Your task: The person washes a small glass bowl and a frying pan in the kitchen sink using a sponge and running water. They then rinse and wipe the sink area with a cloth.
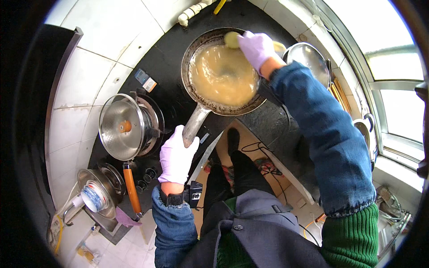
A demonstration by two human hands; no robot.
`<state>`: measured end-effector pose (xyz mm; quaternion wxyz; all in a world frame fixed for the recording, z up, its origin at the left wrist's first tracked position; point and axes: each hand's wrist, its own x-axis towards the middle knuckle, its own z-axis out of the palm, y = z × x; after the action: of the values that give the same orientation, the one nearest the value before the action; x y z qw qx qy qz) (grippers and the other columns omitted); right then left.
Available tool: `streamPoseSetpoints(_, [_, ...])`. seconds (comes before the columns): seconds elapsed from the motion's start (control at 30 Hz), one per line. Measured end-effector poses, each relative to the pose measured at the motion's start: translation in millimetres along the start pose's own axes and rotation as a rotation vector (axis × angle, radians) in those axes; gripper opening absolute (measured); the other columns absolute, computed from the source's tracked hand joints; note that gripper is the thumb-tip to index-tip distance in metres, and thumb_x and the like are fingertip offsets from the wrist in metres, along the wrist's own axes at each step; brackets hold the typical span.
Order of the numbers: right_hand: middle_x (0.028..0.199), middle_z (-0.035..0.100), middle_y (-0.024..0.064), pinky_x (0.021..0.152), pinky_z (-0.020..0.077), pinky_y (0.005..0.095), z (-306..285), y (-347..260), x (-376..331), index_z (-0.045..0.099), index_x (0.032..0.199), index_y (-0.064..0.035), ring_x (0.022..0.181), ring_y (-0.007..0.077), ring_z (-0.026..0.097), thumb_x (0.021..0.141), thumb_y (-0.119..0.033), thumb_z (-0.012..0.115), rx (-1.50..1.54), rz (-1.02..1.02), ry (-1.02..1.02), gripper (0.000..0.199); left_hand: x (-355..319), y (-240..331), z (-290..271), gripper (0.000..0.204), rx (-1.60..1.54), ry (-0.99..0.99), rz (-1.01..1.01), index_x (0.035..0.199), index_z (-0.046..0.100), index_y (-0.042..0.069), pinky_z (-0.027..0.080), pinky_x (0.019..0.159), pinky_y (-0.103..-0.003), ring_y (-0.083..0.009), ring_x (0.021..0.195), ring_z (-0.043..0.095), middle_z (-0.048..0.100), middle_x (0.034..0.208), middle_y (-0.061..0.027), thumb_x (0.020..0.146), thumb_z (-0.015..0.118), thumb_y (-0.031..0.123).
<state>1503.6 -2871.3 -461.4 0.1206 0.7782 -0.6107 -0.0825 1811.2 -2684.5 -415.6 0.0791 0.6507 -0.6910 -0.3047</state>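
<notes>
A large metal wok (196,51) full of murky yellowish-brown water sits on the black counter (165,62). My left hand (176,156), in a pale purple glove, grips the wok's long metal handle (195,124). My right hand (256,48), gloved the same, presses a yellow sponge (231,39) against the wok's far inner rim. Both forearms wear denim sleeves, with a black watch on the left wrist.
A lidded steel pot (121,127) with an orange handle (131,188) stands on the stove at left. A smaller pot holding a patterned bowl (94,196) is below it. A steel lid (309,60) lies right of the wok. A window is at right.
</notes>
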Motion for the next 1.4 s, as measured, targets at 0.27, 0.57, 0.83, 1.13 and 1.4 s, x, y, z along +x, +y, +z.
streamPoseSetpoints(0.27, [0.09,0.074,0.0154,0.074,0.0579,0.0427,-37.2,-5.6,-110.2,0.075,0.102,-0.0095,0.086,0.0334,0.073,0.094,-0.016,0.054,0.297,0.171,-0.173,0.023,-1.5,-0.7,-1.8,0.039,0.011,-0.037,-0.039,0.11,0.058,0.007,0.054,0.071,-0.046,-0.0392,0.085,0.069,0.07,0.09,-0.0186,0.086,0.072,0.035])
streamPoseSetpoints(0.57, [0.092,0.068,0.0166,0.074,0.0542,0.047,-47.0,-30.6,-138.3,0.063,0.125,-0.0177,0.083,0.036,0.069,0.1,-0.021,0.046,0.489,0.345,0.07,0.031,-4.4,-8.5,-1.9,0.042,0.043,-0.027,0.034,0.11,0.057,0.007,0.054,0.071,-0.047,-0.0402,0.084,0.068,0.069,0.089,-0.0201,0.086,0.073,0.037])
streamPoseSetpoints(0.83, [0.09,0.069,0.0146,0.07,0.0545,0.0444,-46.3,-37.7,-145.8,0.063,0.124,-0.0161,0.081,0.0336,0.069,0.1,-0.021,0.047,0.543,0.354,0.106,0.029,-12.5,-18.8,-2.2,0.043,-0.008,-0.033,0.037,0.113,0.055,0.007,0.054,0.069,-0.046,-0.0382,0.079,0.069,0.07,0.085,-0.0177,0.087,0.072,0.038])
streamPoseSetpoints(1.13, [0.088,0.07,0.0137,0.065,0.0547,0.0441,-44.2,-48.8,-144.5,0.065,0.122,-0.0188,0.076,0.0328,0.07,0.099,-0.021,0.048,0.688,0.314,0.312,0.029,-11.8,-20.6,0.5,0.045,-0.032,-0.059,0.028,0.112,0.055,0.006,0.055,0.07,-0.046,-0.0392,0.081,0.069,0.07,0.084,-0.0188,0.087,0.072,0.039])
streamPoseSetpoints(1.4, [0.092,0.072,0.0133,0.077,0.0564,0.0411,-116.1,-101.2,-150.9,0.072,0.115,-0.0228,0.085,0.0327,0.071,0.096,-0.021,0.056,0.87,-0.042,-0.007,0.025,-12.1,-22.8,2.3,0.05,-0.054,-0.06,0.007,0.118,0.056,0.007,0.055,0.073,-0.047,-0.0391,0.085,0.07,0.072,0.09,-0.0196,0.085,0.075,0.04])
